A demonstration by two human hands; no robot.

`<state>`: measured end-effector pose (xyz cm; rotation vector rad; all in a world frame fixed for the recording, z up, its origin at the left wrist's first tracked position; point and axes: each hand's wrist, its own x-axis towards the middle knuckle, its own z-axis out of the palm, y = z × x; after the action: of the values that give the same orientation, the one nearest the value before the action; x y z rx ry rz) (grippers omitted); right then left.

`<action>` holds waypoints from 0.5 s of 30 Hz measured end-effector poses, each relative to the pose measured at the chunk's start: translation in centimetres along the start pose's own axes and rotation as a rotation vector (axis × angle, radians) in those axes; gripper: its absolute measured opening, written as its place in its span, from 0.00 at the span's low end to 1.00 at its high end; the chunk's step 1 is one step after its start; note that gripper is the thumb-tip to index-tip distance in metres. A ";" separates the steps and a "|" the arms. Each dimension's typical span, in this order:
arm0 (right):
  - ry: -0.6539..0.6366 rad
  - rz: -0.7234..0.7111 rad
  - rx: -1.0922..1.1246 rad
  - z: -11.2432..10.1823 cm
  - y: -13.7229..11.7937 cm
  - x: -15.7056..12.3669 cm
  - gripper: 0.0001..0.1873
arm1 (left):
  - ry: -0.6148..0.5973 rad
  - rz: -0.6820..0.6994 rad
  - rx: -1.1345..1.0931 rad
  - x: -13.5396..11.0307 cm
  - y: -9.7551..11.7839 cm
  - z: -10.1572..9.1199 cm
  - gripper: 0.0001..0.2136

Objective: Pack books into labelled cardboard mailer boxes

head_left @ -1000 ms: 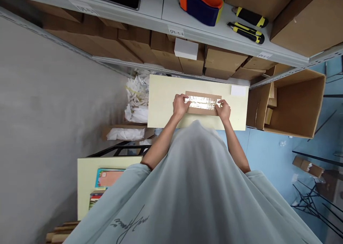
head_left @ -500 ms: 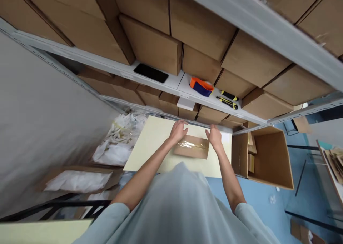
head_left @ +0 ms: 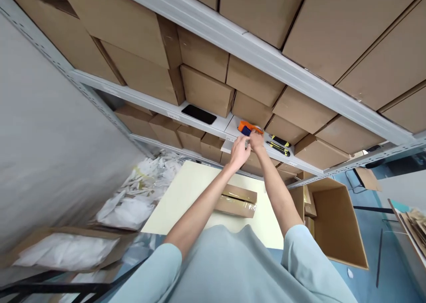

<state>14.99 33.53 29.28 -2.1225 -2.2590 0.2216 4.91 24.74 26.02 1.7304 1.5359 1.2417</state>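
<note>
On the shelf in front of me lies an orange and dark blue tape dispenser (head_left: 244, 126). My right hand (head_left: 256, 140) is closed at its near side, fingers bent and partly hidden. My left hand (head_left: 240, 152) is just left of it, at the shelf's front edge, with fingers loosely curved and thumb apart. The two hands' fingertips nearly meet, and I cannot make out anything in the left one. Below them, a small cardboard box (head_left: 238, 196) rests on the pale yellow tabletop (head_left: 186, 192). A dark gap runs along its upper face, and shiny clear tape shows near its right end.
Two black and yellow utility knives (head_left: 278, 148) and a black phone (head_left: 199, 114) lie on the shelf (head_left: 221, 122). Cardboard boxes (head_left: 206, 90) fill the rack. A large open carton (head_left: 342, 223) stands right of the table; white scraps (head_left: 143, 183) are heaped at left.
Both hands have left the box and moved up to the shelf, the right one reaching the tape dispenser. The box now shows a dark gap on top. The view has tilted upward.
</note>
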 end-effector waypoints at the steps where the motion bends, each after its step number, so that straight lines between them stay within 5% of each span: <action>1: -0.009 0.000 0.006 0.0 0.2 0.1 0.29 | -0.009 -0.029 -0.003 -0.9 -0.5 -0.1 0.17; 7: 0.030 -0.046 0.180 1.3 2.1 -3.3 0.32 | -0.040 -0.143 -0.100 -6.9 -3.2 -1.7 0.16; 11: 0.065 -0.066 0.710 7.4 2.6 -13.2 0.27 | -0.026 -0.165 -0.218 -13.4 -4.2 -3.0 0.14; 15: -0.028 0.014 1.186 12.9 1.7 -25.0 0.34 | -0.055 -0.185 -0.260 -20.5 -4.3 -4.0 0.09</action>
<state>16.78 7.70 18.12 -1.4275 -1.4221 1.2085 0.55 5.35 18.19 1.4132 1.3987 1.2276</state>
